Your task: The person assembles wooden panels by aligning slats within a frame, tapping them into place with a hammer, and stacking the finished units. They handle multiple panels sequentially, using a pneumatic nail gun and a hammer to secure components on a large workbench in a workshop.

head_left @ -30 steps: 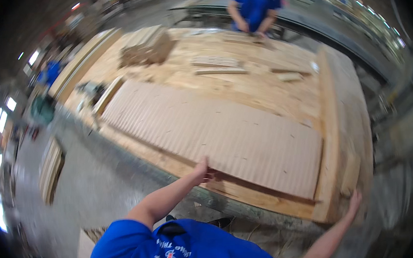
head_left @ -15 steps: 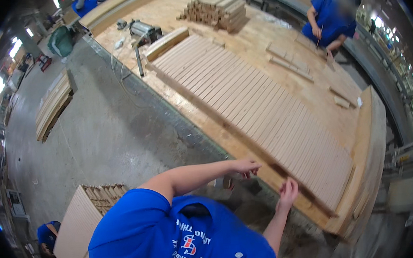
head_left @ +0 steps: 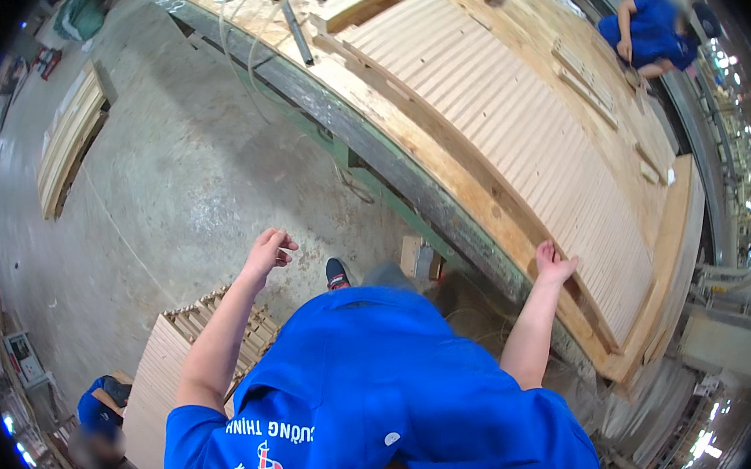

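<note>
My right hand [head_left: 556, 264] rests at the near edge of a long slatted wooden panel [head_left: 509, 136], its fingers apart and gripping nothing that I can see. The panel is made of many narrow pale strips side by side and lies on a wooden worktable [head_left: 403, 135]. A raised wooden strip runs along its near side. My left hand [head_left: 271, 250] hangs over the concrete floor, away from the table, with loosely bent fingers and nothing visible in it.
A stack of slatted panels [head_left: 162, 375] stands at lower left, near a crouching person [head_left: 102, 406]. Across the table another person [head_left: 655, 32] works beside loose wood strips [head_left: 589, 90]. Bundled boards [head_left: 72, 139] lie on the floor. A hose [head_left: 247, 59] hangs off the table.
My left hand has swung left, away from the table's edge. My right hand has moved onto the panel's near edge. The view has turned and shifted, showing more floor.
</note>
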{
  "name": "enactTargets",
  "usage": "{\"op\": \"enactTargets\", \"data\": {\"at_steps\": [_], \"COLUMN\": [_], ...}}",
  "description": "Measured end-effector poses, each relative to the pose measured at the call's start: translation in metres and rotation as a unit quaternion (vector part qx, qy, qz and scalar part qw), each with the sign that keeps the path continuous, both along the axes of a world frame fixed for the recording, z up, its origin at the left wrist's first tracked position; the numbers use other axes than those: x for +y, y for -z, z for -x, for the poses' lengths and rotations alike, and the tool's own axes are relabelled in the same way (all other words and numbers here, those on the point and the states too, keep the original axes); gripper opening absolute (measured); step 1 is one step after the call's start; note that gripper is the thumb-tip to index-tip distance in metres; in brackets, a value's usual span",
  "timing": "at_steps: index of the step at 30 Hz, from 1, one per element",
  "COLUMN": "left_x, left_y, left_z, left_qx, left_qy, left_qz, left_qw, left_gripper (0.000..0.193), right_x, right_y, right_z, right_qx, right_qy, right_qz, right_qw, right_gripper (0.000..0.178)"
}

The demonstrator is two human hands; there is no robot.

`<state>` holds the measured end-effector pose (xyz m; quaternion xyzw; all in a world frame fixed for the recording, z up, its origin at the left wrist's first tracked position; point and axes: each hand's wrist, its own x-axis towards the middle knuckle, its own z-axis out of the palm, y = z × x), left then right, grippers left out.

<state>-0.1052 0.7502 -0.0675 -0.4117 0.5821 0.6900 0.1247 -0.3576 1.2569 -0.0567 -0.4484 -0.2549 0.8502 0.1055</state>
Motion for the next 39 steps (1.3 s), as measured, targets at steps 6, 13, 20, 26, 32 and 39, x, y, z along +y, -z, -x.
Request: {"op": "enactTargets", "data": {"at_steps": [6, 13, 20, 26, 32, 39], "left_x": [-0.048, -0.130, -0.107, -0.079, -0.045, -0.083], "left_y": [-0.023, -0.101, -0.074, -0.023, -0.035, -0.073], "left_z": [0.087, 0.278, 0.498, 0.603, 0.601, 0.504], "left_qx": [0.121, 0.258, 0.158, 0.059, 0.035, 0.077], "left_qy": [-0.100, -0.099, 0.142, 0.224, 0.105, 0.092], "left_qz": [-0.065, -0.082, 0.137, 0.333, 0.280, 0.246], "left_qw": [0.986, 0.958, 0.968, 0.914, 0.954, 0.962], "left_gripper": [0.016, 0.025, 0.032, 0.072, 0.084, 0.089], "right_x": [-0.018, 0.017, -0.015, -0.024, -0.018, -0.055], "right_y": [0.017, 0.034, 0.021, 0.020, 0.028, 0.008], "right_z": [0.032, 0.058, 0.064, 0.071, 0.059, 0.064], "right_qx": [-0.079, 0.017, -0.043, -0.005, 0.011, -0.021], "right_qy": [0.074, 0.048, 0.123, 0.074, 0.068, -0.053], "right_qz": [-0.053, -0.163, -0.147, -0.152, -0.190, -0.219], "right_qw": [0.993, 0.985, 0.980, 0.986, 0.979, 0.974], "right_gripper": [0.059, 0.064, 0.066, 0.078, 0.076, 0.072]}}
